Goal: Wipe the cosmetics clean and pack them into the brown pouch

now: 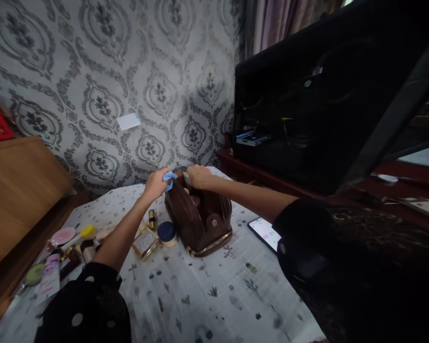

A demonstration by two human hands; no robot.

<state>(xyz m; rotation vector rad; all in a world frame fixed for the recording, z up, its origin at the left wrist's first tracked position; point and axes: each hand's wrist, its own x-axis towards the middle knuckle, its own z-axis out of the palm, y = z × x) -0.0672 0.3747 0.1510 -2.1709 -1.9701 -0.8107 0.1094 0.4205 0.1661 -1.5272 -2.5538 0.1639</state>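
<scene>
A dark brown handbag with a gold zip stands unzipped on a white printed cloth. At its far left edge my left hand is closed on a crumpled light-blue cloth, which touches the bag. My right hand reaches across the opening to the far rim, fingers curled down over it and partly hidden; a pale band lies beside them. Just left of the bag are a jar with a dark blue lid, a glittery compact and a small black-and-gold tube.
Several cosmetics lie at the left, among them a pink dish, a yellow lid and a white-and-purple tube. A phone rests to the right. Behind it stands a large black screen; a wooden cabinet borders the left.
</scene>
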